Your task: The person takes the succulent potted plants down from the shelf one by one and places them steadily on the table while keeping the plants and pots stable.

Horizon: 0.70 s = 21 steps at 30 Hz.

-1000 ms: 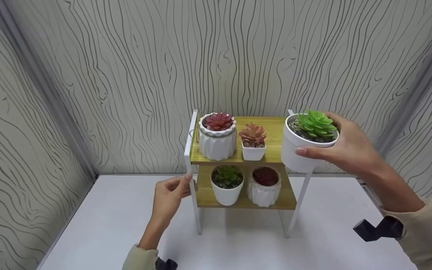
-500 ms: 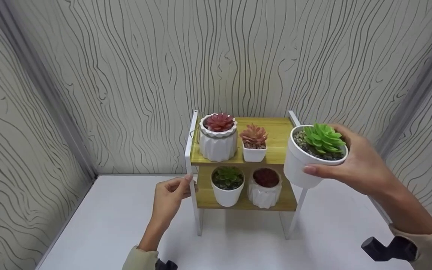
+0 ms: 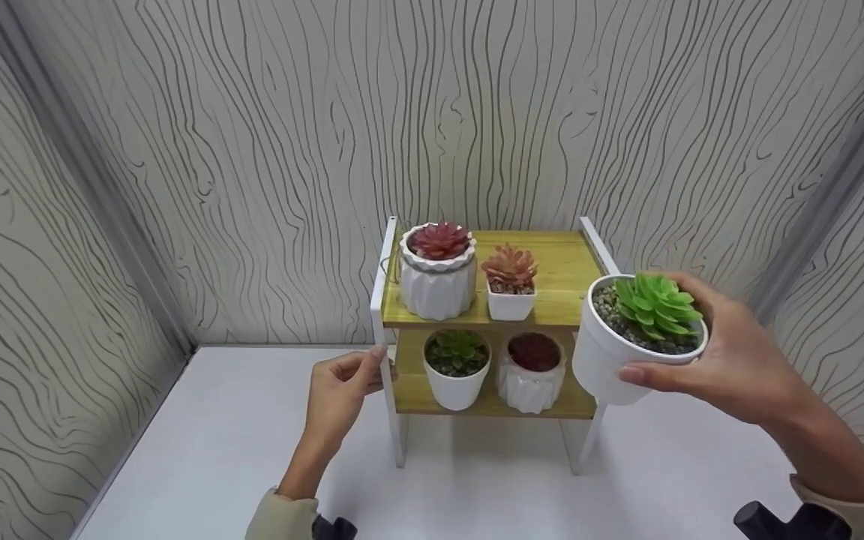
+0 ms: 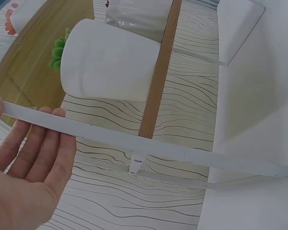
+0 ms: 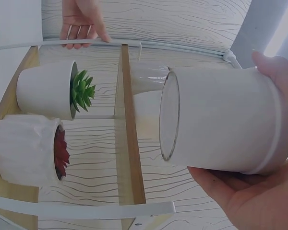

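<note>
My right hand (image 3: 739, 364) grips a white round pot with a bright green succulent (image 3: 642, 345), thumb in front and fingers behind the rim. It hangs in the air, tilted, at the right end of a two-tier plant shelf (image 3: 559, 281). In the right wrist view the white pot's (image 5: 225, 120) base faces the shelf. My left hand (image 3: 342, 394) pinches the shelf's left white metal leg (image 4: 110, 134), thumb on one side and fingers curled behind. On the top board stand a ribbed pot with a red succulent (image 3: 438, 277) and a small square pot with a pinkish succulent (image 3: 511, 289).
On the lower board stand a white pot with a dark green succulent (image 3: 457, 379) and a ribbed pot with a dark red one (image 3: 531, 379). The shelf stands on a white table (image 3: 237, 450), close to a wood-grain patterned back wall (image 3: 289, 150).
My right hand has moved the green succulent's pot down and slightly right, away from the top board and toward me. My left hand stays on the shelf leg.
</note>
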Tool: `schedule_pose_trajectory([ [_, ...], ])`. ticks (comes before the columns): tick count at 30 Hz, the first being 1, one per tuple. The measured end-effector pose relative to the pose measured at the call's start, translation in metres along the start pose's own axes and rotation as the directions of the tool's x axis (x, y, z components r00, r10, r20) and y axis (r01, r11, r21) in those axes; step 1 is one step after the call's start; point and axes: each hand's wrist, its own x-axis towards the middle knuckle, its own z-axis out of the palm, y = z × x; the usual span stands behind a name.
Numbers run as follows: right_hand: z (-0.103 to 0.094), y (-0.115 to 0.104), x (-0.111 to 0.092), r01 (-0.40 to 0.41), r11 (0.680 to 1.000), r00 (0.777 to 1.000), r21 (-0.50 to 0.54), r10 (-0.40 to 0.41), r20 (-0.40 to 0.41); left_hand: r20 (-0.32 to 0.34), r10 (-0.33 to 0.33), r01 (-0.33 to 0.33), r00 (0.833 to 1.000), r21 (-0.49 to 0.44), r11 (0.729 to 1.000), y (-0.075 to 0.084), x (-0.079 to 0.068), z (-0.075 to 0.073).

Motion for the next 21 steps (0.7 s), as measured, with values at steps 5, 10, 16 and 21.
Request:
schedule_pose_trajectory([
  [5, 0.003, 0.003, -0.005, 0.007, 1.000, 1.000, 0.011, -0.007, 0.008, -0.001, -0.006, 0.006, 1.000, -0.016, 1.000, 0.001, 0.000, 0.000],
  [10, 0.006, 0.002, -0.010, 0.030, 0.999, 0.999, 0.041, -0.030, 0.010, 0.003, 0.012, -0.012, 1.000, -0.005, 1.000, 0.002, -0.001, -0.001],
  [16, 0.012, 0.006, -0.016, 0.034, 0.999, 0.999, 0.040, -0.035, 0.016, 0.009, 0.011, -0.011, 1.000, 0.001, 1.000, 0.003, -0.002, -0.002],
  [21, 0.016, 0.008, -0.021, 0.022, 0.999, 1.000, 0.036, -0.023, 0.016, 0.009, 0.004, -0.004, 1.000, 0.003, 1.000, 0.002, -0.002, -0.001],
])
